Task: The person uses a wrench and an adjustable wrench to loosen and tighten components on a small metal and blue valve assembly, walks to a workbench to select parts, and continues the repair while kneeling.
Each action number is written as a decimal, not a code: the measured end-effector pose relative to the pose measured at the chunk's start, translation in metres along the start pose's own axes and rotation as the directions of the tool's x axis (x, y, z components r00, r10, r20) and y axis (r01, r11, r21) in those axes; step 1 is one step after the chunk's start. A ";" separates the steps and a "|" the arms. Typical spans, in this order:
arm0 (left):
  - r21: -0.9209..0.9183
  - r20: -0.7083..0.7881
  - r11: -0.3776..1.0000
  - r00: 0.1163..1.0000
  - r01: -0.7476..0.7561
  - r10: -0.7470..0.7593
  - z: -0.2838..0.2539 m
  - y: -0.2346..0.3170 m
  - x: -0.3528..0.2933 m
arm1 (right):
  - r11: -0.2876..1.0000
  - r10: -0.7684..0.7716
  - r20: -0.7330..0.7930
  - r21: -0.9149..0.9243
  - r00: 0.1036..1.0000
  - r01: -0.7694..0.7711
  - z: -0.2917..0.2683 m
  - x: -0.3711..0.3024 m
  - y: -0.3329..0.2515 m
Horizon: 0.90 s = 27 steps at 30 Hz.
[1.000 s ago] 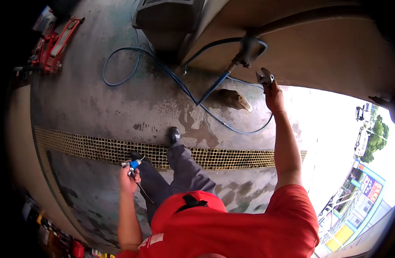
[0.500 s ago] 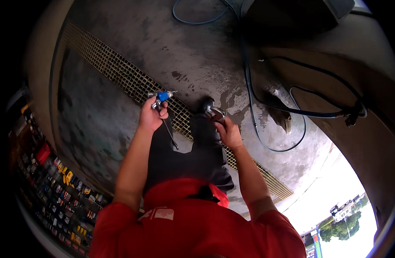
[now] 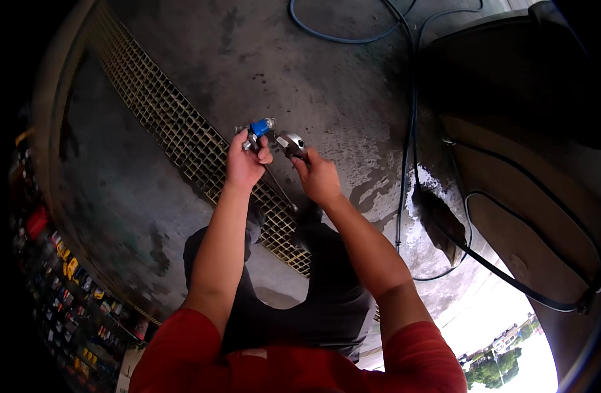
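My left hand (image 3: 247,162) is closed around a small blue-and-silver metal tool (image 3: 260,127); its kind is unclear. From below that hand a thin dark rod (image 3: 281,187) slants down to the right, seemingly joined to the tool. My right hand (image 3: 319,175) grips a shiny silver-and-dark metal piece (image 3: 291,143) with a rounded end, partly hidden by the fingers. I cannot make out what kind of thing it is. Both hands are close together in front of me, with a small gap between the two pieces.
Beneath my hands a metal floor grating (image 3: 176,111) crosses the concrete floor (image 3: 261,59), which has wet patches. Dark hoses (image 3: 410,131) run along the right, near a large dark object (image 3: 510,78). Shelves of colourful goods (image 3: 65,288) stand at lower left.
My right hand has moved up and left with the silver-and-dark piece, bringing it next to the blue tool. My left hand is slightly farther right, and my view has shifted.
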State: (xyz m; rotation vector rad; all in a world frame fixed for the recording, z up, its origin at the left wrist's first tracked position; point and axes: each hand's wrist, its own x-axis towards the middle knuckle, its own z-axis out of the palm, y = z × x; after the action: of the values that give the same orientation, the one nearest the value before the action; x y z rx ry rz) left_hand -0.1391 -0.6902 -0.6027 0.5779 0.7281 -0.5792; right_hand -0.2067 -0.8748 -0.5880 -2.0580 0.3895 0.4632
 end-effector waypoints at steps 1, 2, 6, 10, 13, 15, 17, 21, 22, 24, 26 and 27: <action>-0.031 -0.004 0.999 1.000 -0.010 0.010 -0.013 -0.003 0.021 | 0.999 -0.030 -0.021 -0.024 0.999 0.029 0.016 0.019 0.013; -0.067 -0.024 0.997 0.999 -0.046 0.045 -0.026 -0.008 0.040 | 0.997 -0.060 -0.040 -0.048 0.997 0.058 0.031 0.039 0.025; -0.123 -0.032 0.985 0.992 -0.122 0.119 -0.067 -0.021 0.126 | 0.980 -0.178 -0.020 -0.090 0.984 0.175 0.075 0.120 0.068; -0.157 -0.010 0.960 0.973 -0.230 0.232 -0.111 -0.035 0.191 | 0.948 -0.263 0.029 -0.175 0.964 0.264 0.115 0.182 0.108; -0.100 -0.013 0.952 0.957 -0.289 0.290 -0.130 -0.041 0.232 | 0.922 -0.307 0.049 -0.232 0.950 0.310 0.136 0.225 0.126; -0.111 -0.020 0.938 0.944 -0.329 0.328 -0.139 -0.042 0.249 | 0.915 -0.256 0.039 -0.313 0.966 0.255 0.150 0.240 0.133; -0.126 -0.056 0.929 0.937 -0.349 0.344 -0.146 -0.040 0.260 | 0.911 -0.245 0.010 -0.339 0.970 0.233 0.159 0.246 0.138; -0.132 0.051 0.927 0.932 -0.350 0.359 -0.161 -0.035 0.267 | 0.911 -0.266 0.053 -0.313 0.963 0.269 0.162 0.247 0.134; -0.097 0.060 0.928 0.929 -0.359 0.365 -0.157 -0.036 0.264 | 0.914 -0.289 0.059 -0.278 0.955 0.294 0.160 0.247 0.137; -0.084 0.114 0.922 0.915 -0.378 0.386 -0.150 -0.038 0.262 | 0.915 -0.298 0.089 -0.257 0.951 0.311 0.155 0.247 0.137; -0.089 0.157 0.922 0.909 -0.377 0.386 -0.149 -0.043 0.262 | 0.932 -0.214 0.080 -0.283 0.974 0.228 0.148 0.237 0.135; -0.092 0.150 0.928 0.916 -0.361 0.372 -0.145 -0.044 0.262 | 0.933 -0.181 0.083 -0.300 0.980 0.198 0.142 0.234 0.131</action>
State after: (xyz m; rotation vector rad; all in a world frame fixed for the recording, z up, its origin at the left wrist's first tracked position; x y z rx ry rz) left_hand -0.0727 -0.6987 -0.8976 0.5833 0.4624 -0.2491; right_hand -0.0838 -0.8369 -0.8626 -2.3518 0.0855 0.4840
